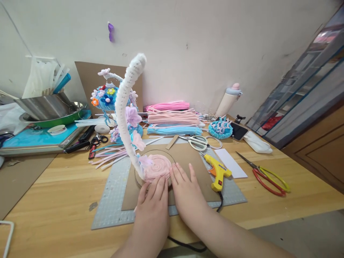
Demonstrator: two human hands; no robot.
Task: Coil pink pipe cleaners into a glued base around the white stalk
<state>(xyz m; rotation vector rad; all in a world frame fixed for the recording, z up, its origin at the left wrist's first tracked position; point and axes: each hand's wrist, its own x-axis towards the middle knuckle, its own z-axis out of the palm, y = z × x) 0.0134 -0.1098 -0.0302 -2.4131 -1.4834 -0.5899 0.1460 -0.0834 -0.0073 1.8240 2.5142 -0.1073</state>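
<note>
A flat pink spiral disc of fuzzy pipe cleaner (pixel 158 165) lies on a round cardboard base, on a brown cardboard sheet (pixel 193 175). From its left side rises a tall curved white fuzzy stem (pixel 124 107), with a purple flower (pixel 133 115) and a pink flower (pixel 138 140) along it. My left hand (pixel 152 200) rests with outstretched fingers on the disc's near edge. Along the right edge, my right hand (pixel 189 190) lies flat, fingers extended. Neither hand grasps anything. The fingers hide part of the disc's near rim.
Right of the cardboard lies a yellow glue gun (pixel 219 172) with a black cord; farther right are red-and-yellow-handled scissors (pixel 264 175). White-handled scissors (pixel 197 143) lie behind, near pipe cleaner bundles (pixel 174 120). A grey cutting mat (pixel 107 206) is underneath. A metal pot (pixel 45 107) stands left.
</note>
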